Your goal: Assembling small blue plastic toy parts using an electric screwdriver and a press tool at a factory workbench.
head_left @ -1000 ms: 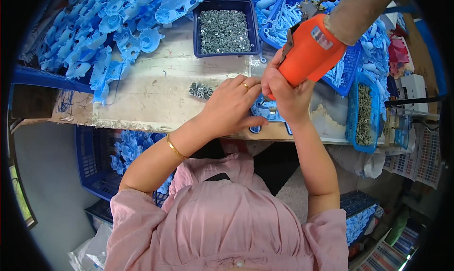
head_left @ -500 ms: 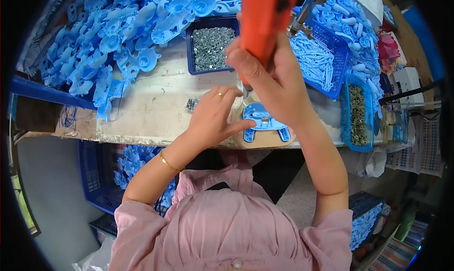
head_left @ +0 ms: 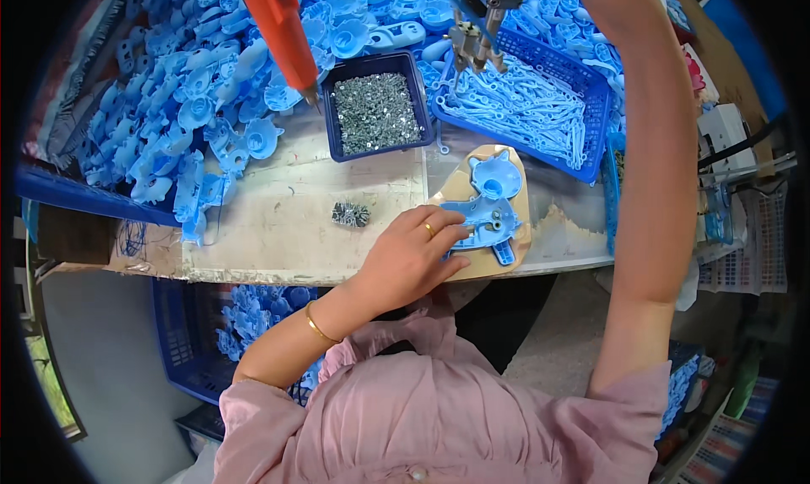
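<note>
Blue heap (head_left: pixel 190 104) is lying far left; orange driver (head_left: pixel 284 41) is hanging tip-down beside metal-bits tray (head_left: pixel 384 151), clump (head_left: pixel 350 215) lying nearer. Left hand (head_left: pixel 413 252) is resting fingers on blue part (head_left: pixel 483 215); cannot tell if gripping. Part is lying on tan board (head_left: pixel 456 183). Right arm (head_left: pixel 650 146) is reaching up; right hand out of view, grip unknown.

1. The orange, tube-shaped power screwdriver (head_left: pixel 287 41) has left the right hand and slants beyond and left of the fingers of the left hand (head_left: pixel 405 260).
2. The bare right forearm (head_left: pixel 654 121) stretches beyond those fingers, its hand out of view.
3. Those fingers now cover the left side of the light-blue moulded plastic part (head_left: pixel 486 222).
</note>
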`<state>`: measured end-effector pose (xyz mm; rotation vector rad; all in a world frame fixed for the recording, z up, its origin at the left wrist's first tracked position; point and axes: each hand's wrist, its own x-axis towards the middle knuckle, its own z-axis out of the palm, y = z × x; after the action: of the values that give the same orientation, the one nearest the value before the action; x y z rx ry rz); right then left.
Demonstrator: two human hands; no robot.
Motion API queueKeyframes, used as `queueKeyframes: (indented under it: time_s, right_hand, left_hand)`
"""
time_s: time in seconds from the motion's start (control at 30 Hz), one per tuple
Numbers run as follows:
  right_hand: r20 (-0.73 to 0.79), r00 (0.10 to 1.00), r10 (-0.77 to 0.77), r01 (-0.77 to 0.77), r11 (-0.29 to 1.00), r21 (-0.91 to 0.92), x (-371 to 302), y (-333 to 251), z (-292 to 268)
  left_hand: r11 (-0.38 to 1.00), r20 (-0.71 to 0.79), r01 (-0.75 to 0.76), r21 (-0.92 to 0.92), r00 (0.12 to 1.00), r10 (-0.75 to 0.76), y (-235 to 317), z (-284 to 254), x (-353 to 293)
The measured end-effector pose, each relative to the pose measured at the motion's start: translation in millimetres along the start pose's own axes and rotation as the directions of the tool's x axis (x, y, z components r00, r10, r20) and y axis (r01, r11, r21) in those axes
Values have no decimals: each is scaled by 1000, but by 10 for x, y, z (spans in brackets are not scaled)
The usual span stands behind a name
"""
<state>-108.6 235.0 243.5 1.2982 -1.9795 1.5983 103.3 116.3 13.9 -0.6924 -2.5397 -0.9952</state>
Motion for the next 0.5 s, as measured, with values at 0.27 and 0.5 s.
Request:
queueKeyframes:
  time_s: [0.27, 0.5]
  right_hand:
    - [113, 973, -200, 153, 932, 328, -784, 535, -477]
    - [111, 943, 314, -325, 795, 512, -1232, -235, 120]
  left_hand:
    - [996, 70, -49, 70, 997, 44, -12, 166, 103]
    - [973, 94, -128, 190, 989, 112, -112, 379, 174]
